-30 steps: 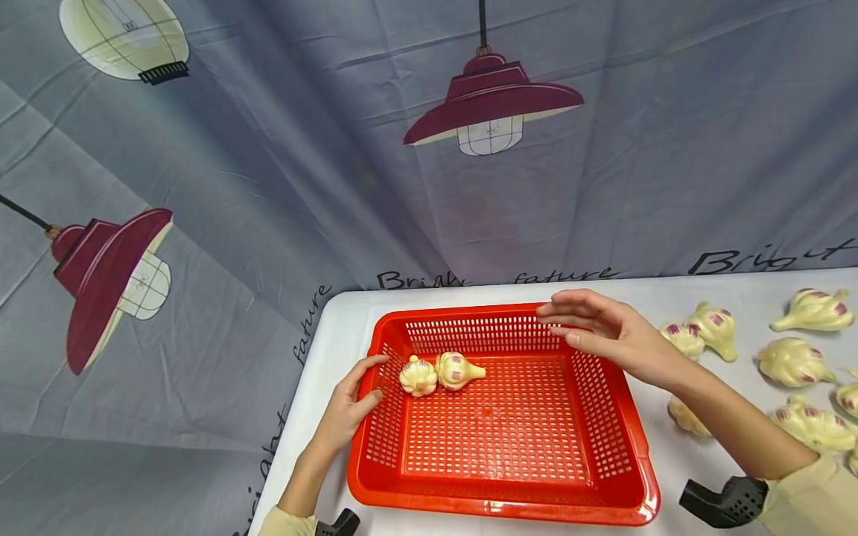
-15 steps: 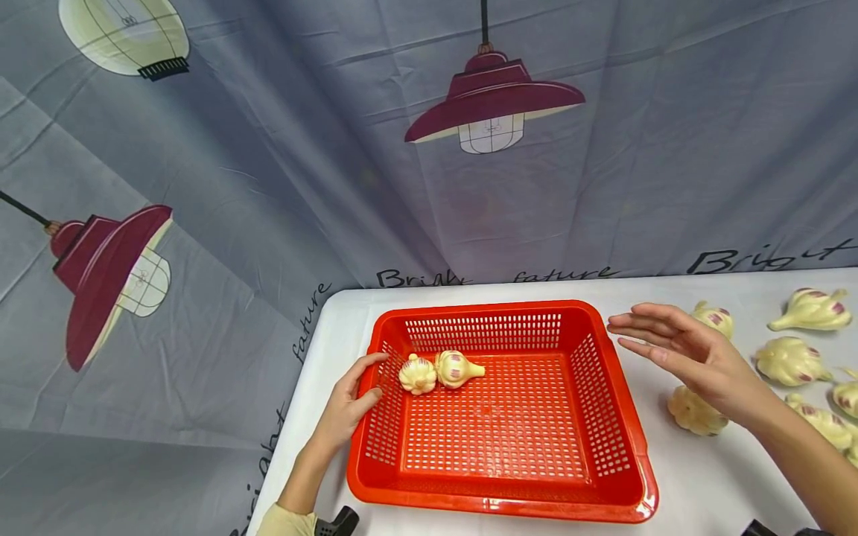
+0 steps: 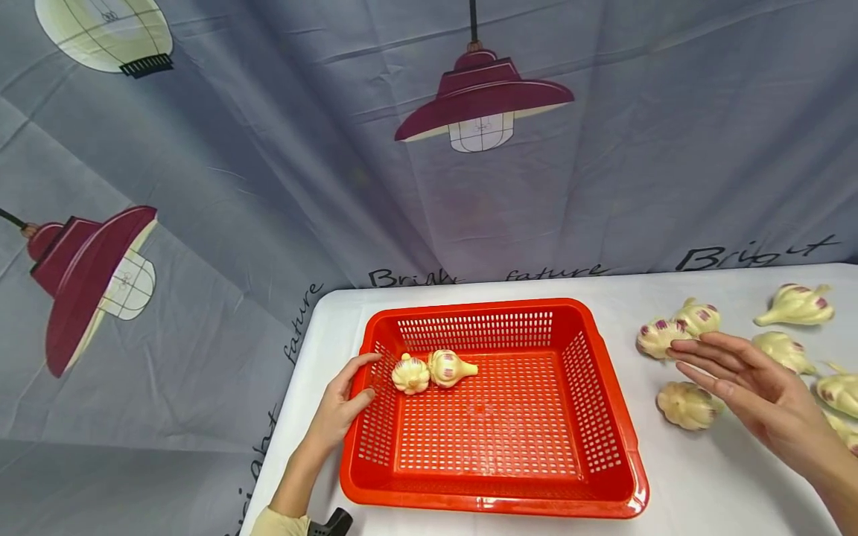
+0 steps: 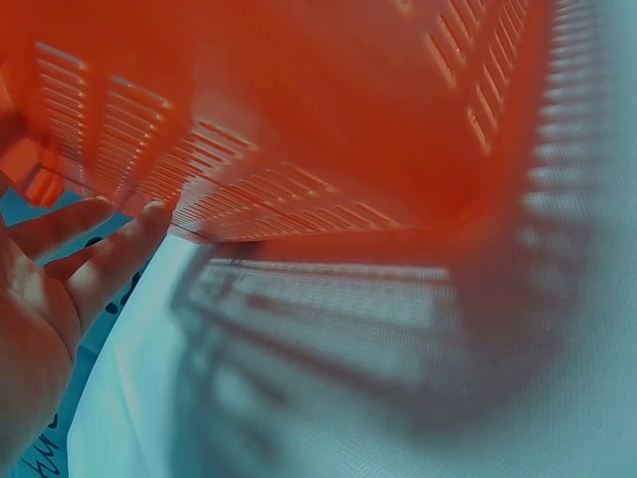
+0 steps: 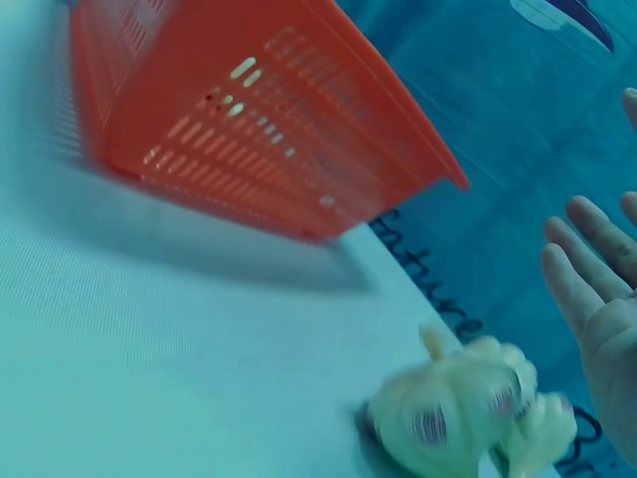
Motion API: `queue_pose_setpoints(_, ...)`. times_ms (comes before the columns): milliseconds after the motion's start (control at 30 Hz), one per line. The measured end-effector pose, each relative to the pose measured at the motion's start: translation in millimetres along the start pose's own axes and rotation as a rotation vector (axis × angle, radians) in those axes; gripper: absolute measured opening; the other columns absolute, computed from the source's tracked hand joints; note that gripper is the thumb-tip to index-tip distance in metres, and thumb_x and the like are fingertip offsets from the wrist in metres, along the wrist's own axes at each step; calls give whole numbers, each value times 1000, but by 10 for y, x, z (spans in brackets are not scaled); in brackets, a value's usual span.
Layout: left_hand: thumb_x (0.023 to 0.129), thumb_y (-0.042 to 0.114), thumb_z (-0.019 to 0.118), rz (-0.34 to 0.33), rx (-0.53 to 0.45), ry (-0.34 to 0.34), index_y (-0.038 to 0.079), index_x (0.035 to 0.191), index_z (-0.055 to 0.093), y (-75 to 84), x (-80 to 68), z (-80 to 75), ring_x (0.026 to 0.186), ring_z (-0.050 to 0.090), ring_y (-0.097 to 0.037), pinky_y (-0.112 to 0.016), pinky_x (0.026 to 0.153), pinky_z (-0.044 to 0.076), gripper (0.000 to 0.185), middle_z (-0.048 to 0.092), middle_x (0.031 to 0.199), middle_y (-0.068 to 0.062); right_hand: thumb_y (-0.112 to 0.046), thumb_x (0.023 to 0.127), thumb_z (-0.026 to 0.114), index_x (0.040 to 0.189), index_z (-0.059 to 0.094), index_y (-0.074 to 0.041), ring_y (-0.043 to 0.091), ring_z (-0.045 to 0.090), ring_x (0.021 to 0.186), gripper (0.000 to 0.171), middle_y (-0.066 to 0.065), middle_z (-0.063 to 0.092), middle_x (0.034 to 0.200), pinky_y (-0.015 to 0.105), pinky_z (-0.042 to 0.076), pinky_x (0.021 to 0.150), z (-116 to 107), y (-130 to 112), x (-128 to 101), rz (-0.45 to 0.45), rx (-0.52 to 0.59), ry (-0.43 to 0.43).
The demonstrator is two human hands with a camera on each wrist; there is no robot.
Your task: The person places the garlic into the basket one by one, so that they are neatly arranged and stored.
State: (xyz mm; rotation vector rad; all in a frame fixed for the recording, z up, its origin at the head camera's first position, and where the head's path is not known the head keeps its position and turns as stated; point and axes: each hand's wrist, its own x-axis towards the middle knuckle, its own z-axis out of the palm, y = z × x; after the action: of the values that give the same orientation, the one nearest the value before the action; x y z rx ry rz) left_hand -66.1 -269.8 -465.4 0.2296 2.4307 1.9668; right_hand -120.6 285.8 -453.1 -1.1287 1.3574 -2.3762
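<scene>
We see our left hand [image 3: 342,408] resting with relaxed fingers against the left wall of the red perforated plastic basket [image 3: 606,439], which sits on the white surface [image 3: 704,476]. Two cream, purple-streaked garlic bulbs [image 3: 432,370] lie touching in its far left corner. Our right hand [image 3: 754,387] hovers open, fingers straight, holding nothing, just beside a loose cream garlic bulb [image 3: 685,406] right of the basket
</scene>
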Motion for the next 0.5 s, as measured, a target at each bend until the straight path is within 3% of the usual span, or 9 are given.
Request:
queue_pose_setpoints(233, 91, -9, 49, -7, 5, 1, 7, 143, 50, -2, -2, 8, 110, 56, -44, -37, 79, 59, 54, 45, 144, -24, 29, 93, 21, 151, 18, 13, 22, 51, 134, 60, 17, 46, 150, 30, 44, 103, -109, -179, -414, 100, -189, 209)
queue_pose_setpoints(367, 92, -8, 49, -13, 11, 2, 8, 143, 50, -3, -7, 4, 111, 55, -45, -37, 80, 59, 53, 44, 145, -23, 30, 92, 17, 151, 13, 16, 27, 50, 135, 60, 23, 45, 149, 33, 43, 104, -224, -208, -609, -8, -99, 222)
queue_pose_setpoints(500, 92, -9, 49, -8, 17, 5, 8, 143, 50, -1, -15, -10, 112, 55, -45, -37, 80, 59, 53, 44, 145, -23, 35, 89, 19, 149, 15, 19, 39, 50, 132, 62, 34, 45, 145, 40, 44, 105, -375, -172, -811, -151, 143, 229)
